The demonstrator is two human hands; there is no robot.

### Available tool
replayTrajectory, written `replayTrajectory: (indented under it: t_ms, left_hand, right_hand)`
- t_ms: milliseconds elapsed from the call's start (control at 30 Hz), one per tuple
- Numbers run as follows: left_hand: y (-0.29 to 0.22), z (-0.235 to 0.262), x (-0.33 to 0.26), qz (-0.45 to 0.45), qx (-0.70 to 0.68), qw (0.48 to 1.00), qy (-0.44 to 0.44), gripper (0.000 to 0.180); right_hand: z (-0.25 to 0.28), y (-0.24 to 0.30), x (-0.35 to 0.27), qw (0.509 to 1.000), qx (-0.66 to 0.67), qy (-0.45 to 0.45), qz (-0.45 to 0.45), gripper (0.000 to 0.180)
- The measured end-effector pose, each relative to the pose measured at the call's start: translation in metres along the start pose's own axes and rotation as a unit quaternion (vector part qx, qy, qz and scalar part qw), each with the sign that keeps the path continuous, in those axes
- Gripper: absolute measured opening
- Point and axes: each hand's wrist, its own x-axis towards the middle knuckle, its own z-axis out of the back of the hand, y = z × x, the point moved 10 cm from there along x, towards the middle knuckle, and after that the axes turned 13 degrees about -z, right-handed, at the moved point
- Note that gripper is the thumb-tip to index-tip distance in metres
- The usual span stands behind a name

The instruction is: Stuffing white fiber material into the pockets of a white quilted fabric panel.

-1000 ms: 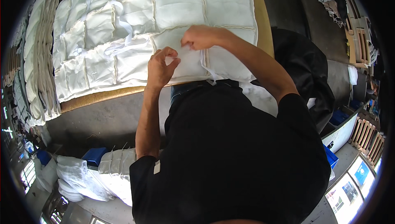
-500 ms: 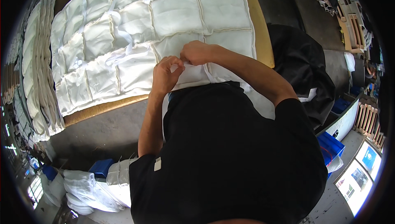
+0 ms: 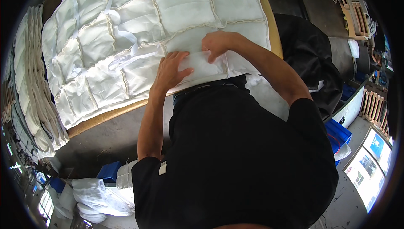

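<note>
L hand (image 3: pixel 172 71) flat, R hand (image 3: pixel 216 46) pinching near edge of quilted pad (image 3: pixel 185 6); soft, light, floppy – prob best gripped at seams

We are seeing a white quilted cover (image 3: pixel 139 35) showing a grid of cream seams, a tan surface (image 3: pixel 101 118), and blue bins (image 3: pixel 336 132).

The person wears a plain black short-sleeved T-shirt, loose over the torso and creased in soft folds; the sleeves end above the elbows, leaving both forearms bare; a small pale tag — rectangular, whitish — sits on the shirt just beside the left sleeve; the left hand (image 3: pixel 170 70) and right hand (image 3: pixel 216 43) are bare — no gloves, rings or watch can be seen; at the waist a dark band shows.
</note>
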Motion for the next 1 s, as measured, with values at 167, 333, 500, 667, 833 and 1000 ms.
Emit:
replayTrajectory:
  t_ms: [167,333,500,667,833,1000]
  left_hand:
    - [0.013,-0.006,0.012,0.025,-0.023,0.997,0.073,0.047]
    - [0.006,-0.001,0.024,0.011,0.035,0.993,0.112,0.045]
    - [0.005,-0.055,0.036,0.079,-0.211,0.899,0.375,0.045]
    - [0.035,-0.067,0.026,0.151,-0.09,0.807,0.564,0.046]
    - [0.055,-0.061,0.041,0.158,-0.066,0.868,0.466,0.042]
    - [0.045,-0.061,0.042,0.144,-0.065,0.879,0.451,0.04]
  right_hand:
    - [-0.007,0.021,-0.015,0.968,0.22,0.1,0.064,0.048]
    - [-0.023,0.005,0.0,0.984,0.087,0.151,-0.041,0.042]
    - [-0.009,0.005,0.01,0.996,0.06,0.069,-0.012,0.034]
    - [0.005,-0.005,-0.003,0.996,0.088,0.017,-0.011,0.032]
    - [0.026,0.005,-0.012,0.988,0.076,-0.134,0.029,0.035]
    - [-0.026,-0.001,0.0,0.98,0.159,0.099,-0.07,0.051]
